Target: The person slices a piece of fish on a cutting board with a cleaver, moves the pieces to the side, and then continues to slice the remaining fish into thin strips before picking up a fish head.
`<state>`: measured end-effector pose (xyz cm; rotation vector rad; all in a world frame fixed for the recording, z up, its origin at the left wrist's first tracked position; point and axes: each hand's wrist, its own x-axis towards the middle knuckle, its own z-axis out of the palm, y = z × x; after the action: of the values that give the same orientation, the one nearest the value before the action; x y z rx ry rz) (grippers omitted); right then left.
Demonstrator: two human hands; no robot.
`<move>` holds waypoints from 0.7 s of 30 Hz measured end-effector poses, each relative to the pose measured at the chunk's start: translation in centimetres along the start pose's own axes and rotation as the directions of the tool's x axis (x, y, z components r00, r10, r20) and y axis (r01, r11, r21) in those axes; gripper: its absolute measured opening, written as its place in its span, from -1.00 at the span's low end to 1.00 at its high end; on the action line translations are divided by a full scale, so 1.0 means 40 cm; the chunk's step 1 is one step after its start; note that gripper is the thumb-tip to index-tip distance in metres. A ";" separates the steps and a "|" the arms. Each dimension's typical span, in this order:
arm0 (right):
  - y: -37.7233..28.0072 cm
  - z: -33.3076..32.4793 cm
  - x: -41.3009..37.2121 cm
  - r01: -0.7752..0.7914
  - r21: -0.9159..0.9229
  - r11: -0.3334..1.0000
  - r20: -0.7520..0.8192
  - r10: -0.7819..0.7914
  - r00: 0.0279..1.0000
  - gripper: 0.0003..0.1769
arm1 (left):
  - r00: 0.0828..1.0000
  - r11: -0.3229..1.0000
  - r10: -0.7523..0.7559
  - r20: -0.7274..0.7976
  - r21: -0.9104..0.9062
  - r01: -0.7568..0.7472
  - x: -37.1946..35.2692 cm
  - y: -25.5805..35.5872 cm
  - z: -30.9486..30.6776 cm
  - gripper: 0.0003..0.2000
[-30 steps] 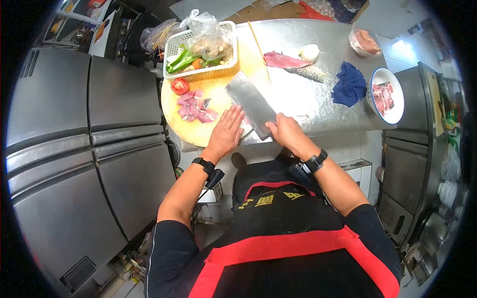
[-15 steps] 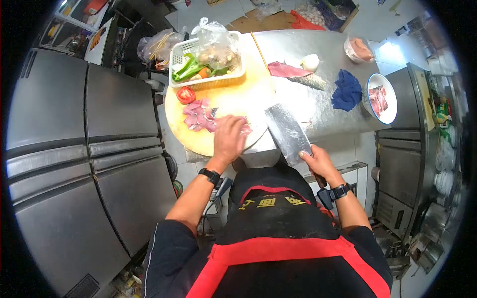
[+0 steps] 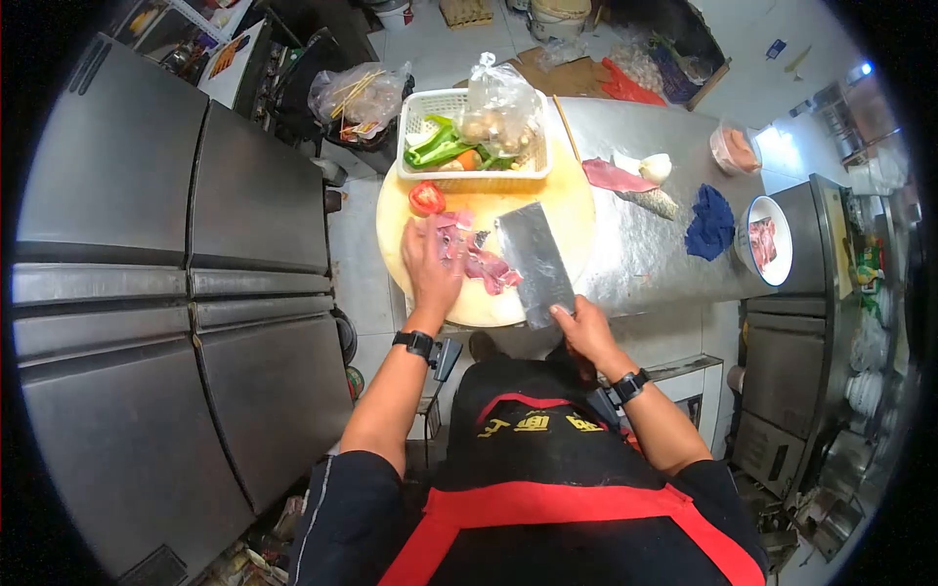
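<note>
On the round cutting board (image 3: 557, 210) lies a loose heap of sliced pink fish (image 3: 489, 266), some pieces with dark skin. My left hand (image 3: 433, 269) rests against the left side of the slices, its fingers apart and partly over them. My right hand (image 3: 588, 337) grips a cleaver (image 3: 537, 264) by its handle. The broad blade is held above the board's right part, just right of the slices. A cut tomato (image 3: 426, 198) sits above my left fingertips.
A white basket (image 3: 403, 156) with green peppers and a plastic bag stands at the board's far edge. On the steel table (image 3: 625, 259) lie a fish piece (image 3: 650, 202), a peeled onion (image 3: 656, 168) and a blue cloth (image 3: 710, 223). A bowl (image 3: 750, 264) of fish stands at right.
My left hand has moved from the right part of the slices to their left side. My right hand has brought the cleaver leftward over the board. The view has shifted.
</note>
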<state>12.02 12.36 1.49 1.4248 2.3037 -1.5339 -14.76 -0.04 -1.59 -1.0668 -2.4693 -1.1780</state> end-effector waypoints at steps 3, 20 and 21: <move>-0.063 0.090 0.020 0.090 -0.069 0.994 -0.021 -0.092 0.996 -0.48 | 0.979 0.996 0.079 0.187 0.019 -0.084 0.016 0.035 0.010 -0.21; -0.067 -0.128 0.016 -0.223 0.489 0.843 0.185 0.150 0.971 -0.66 | 0.901 0.986 0.143 0.409 -0.136 -0.095 0.038 0.426 0.171 -0.41; -0.072 -0.161 0.031 -0.226 0.496 0.838 0.214 0.134 0.968 -0.65 | 0.855 0.965 0.259 0.450 -0.154 -0.211 0.042 0.433 0.186 -0.42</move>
<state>12.08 17.67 6.27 1.4712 1.6648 -2.2192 -3.21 13.64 4.55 -1.8131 -2.5197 -1.0730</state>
